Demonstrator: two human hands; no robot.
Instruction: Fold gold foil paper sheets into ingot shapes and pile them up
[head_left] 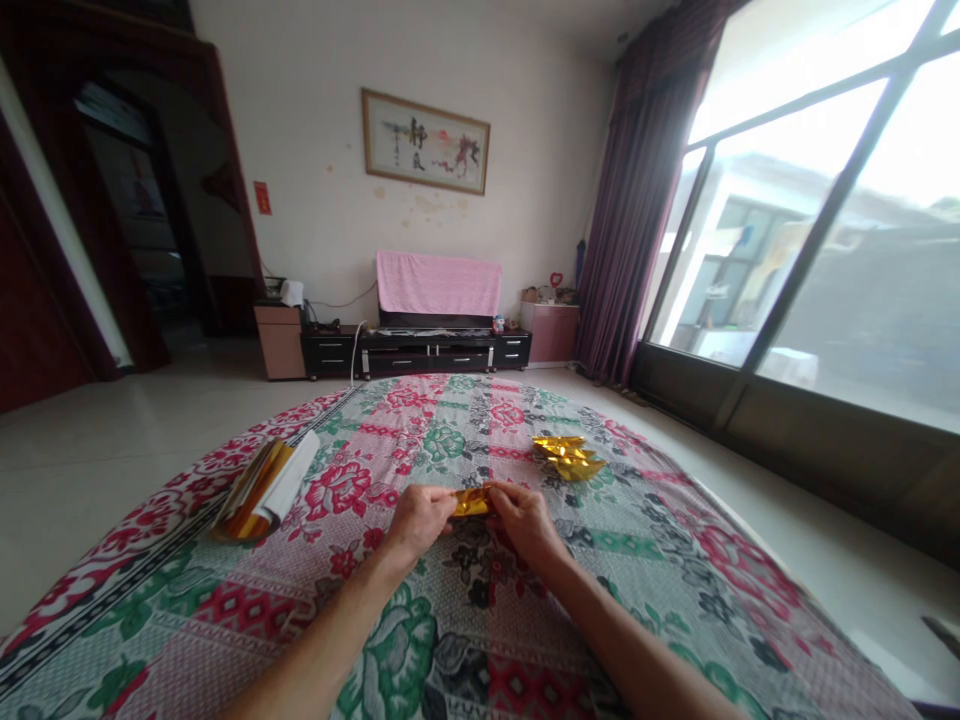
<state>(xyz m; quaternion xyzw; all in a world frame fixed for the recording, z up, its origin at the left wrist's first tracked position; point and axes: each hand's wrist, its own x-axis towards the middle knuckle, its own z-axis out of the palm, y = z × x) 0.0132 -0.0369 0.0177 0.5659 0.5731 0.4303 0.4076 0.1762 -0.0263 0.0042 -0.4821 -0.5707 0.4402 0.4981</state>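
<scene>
A small folded piece of gold foil paper [472, 502] is stretched between my two hands, just above the flowered cloth. My left hand [421, 518] pinches its left end, and my right hand [525, 516] grips the right end with the thumb on top. Beyond my right hand lie several folded gold paper pieces [570, 458], shiny and boat-like in shape. Off to the left, well apart from my left hand, rests a curled stack of gold and white paper sheets [262, 488].
A red, green and grey floral cloth [420, 640] covers the surface before me. Farther off stand a low black cabinet [427, 358] and a pink towel [439, 283] draped over a screen-shaped object. Large windows [825, 250] and a purple curtain [619, 220] are on the right.
</scene>
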